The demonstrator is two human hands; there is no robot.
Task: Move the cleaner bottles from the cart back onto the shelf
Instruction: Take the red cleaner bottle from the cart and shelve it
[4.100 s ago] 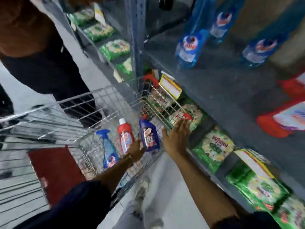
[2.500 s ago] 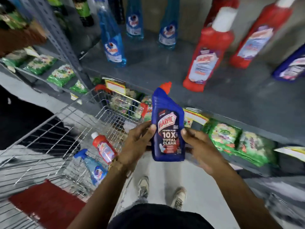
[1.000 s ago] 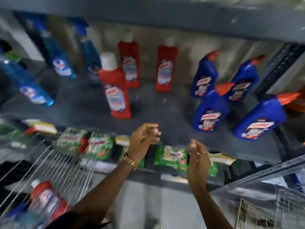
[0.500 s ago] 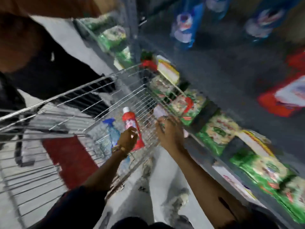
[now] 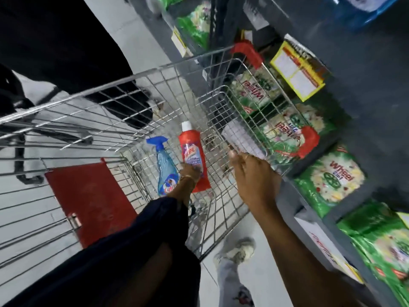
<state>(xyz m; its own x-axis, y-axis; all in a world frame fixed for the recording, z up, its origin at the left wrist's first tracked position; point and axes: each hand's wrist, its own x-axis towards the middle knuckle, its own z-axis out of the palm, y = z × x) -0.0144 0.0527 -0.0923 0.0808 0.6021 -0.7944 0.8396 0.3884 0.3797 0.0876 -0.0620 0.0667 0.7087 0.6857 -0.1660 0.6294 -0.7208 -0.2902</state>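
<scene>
A red cleaner bottle (image 5: 192, 149) with a white cap lies in the wire cart (image 5: 137, 96). My left hand (image 5: 190, 175) reaches down into the cart and closes around the bottle's lower half. Beside it on the left lies a blue spray bottle (image 5: 164, 168) with a blue trigger. My right hand (image 5: 252, 176) rests on the cart's near right rim, fingers curled over the wire. The grey shelf (image 5: 363, 69) runs along the right; a blue bottle (image 5: 365, 12) on it shows at the top right corner.
Green detergent packs (image 5: 329, 176) fill the lower shelf to the right of the cart. A yellow price tag (image 5: 298, 69) hangs from the shelf edge. The cart's red child-seat flap (image 5: 88, 198) lies at left. Another person in dark clothes (image 5: 55, 41) stands beyond the cart. My shoe (image 5: 239, 251) is on the floor.
The dark blue bottle went from the cart onto the shelf. I then turned back to the cart; my left hand has closed on the red bottle and my right hand is back on the rim.
</scene>
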